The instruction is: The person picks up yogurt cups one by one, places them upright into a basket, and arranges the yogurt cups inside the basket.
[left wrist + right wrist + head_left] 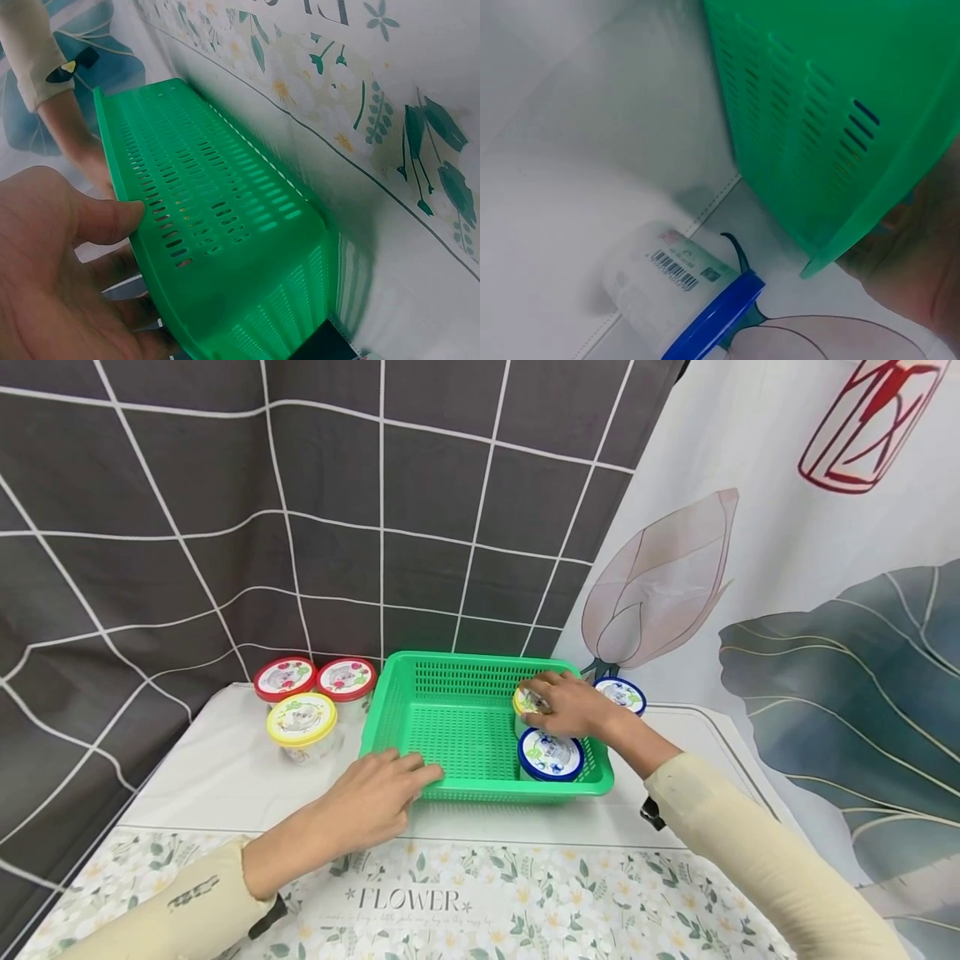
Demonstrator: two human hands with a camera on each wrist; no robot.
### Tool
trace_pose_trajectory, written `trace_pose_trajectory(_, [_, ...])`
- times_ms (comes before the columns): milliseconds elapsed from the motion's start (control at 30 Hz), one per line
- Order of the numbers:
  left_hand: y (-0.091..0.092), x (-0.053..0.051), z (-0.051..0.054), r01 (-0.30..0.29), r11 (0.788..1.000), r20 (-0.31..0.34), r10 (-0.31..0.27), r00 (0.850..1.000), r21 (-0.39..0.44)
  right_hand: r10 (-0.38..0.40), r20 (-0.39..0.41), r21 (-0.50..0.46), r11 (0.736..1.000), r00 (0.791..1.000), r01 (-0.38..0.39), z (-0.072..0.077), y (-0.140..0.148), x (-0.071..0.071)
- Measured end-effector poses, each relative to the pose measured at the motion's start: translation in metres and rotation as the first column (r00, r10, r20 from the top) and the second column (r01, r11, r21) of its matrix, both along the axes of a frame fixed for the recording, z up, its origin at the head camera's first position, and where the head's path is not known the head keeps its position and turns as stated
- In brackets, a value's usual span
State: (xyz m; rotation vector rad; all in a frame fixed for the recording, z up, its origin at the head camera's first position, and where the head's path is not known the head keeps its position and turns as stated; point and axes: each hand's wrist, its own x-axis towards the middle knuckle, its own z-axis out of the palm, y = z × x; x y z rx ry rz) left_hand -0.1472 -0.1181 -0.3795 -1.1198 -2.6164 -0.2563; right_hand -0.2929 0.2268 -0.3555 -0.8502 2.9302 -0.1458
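Note:
A green basket [465, 787] stands on the table, holding a yellow-lidded tub [527, 700] and a blue-lidded tub [551, 755] at its right end. My right hand [573, 703] grips the yellow-lidded tub from above, fingers curled over its lid. In the right wrist view the basket wall hides the fingertips of that hand [922, 255]. My left hand [378, 797] holds the near left rim of the basket; the left wrist view shows the thumb of this hand [67, 262] on the rim of the basket [217, 195].
Two red-lidded tubs [285, 677] and another yellow-lidded tub [302, 720] stand left of the basket. Another blue-lidded tub [621, 694] stands just outside its right end, also visible in the right wrist view. A dark checked curtain [435, 485] hangs behind.

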Motion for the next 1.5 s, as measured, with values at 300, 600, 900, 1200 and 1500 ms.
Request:
trace_pose_trajectory(300, [0.001,0.000,0.002,-0.002,1.000,0.005,0.002,1.000,-0.004,-0.034,0.043,0.013,0.999,0.998,0.034,0.000,-0.004,-0.001])
trace_pose_trajectory(600, [0.000,0.001,0.001,-0.004,1.000,0.004,0.004,1.000,-0.005,-0.025,0.036,-0.008,1.000,0.999,0.025,0.000,-0.004,-0.001])
trace_pose_trajectory(900, [0.000,0.001,0.002,-0.006,1.000,-0.001,0.006,1.000,-0.009,-0.019,0.012,-0.013,1.000,1.000,0.019,0.000,-0.003,-0.001])
trace_pose_trajectory(1200, [0.000,0.002,0.001,0.002,1.000,-0.010,-0.002,1.000,-0.003,-0.017,-0.014,-0.018,1.000,1.000,0.017,0.001,0.001,0.000])
trace_pose_trajectory(1500, [0.000,0.001,0.000,-0.001,1.000,-0.016,0.001,1.000,-0.008,-0.055,-0.029,0.006,0.998,0.998,0.055,0.005,0.010,0.000])
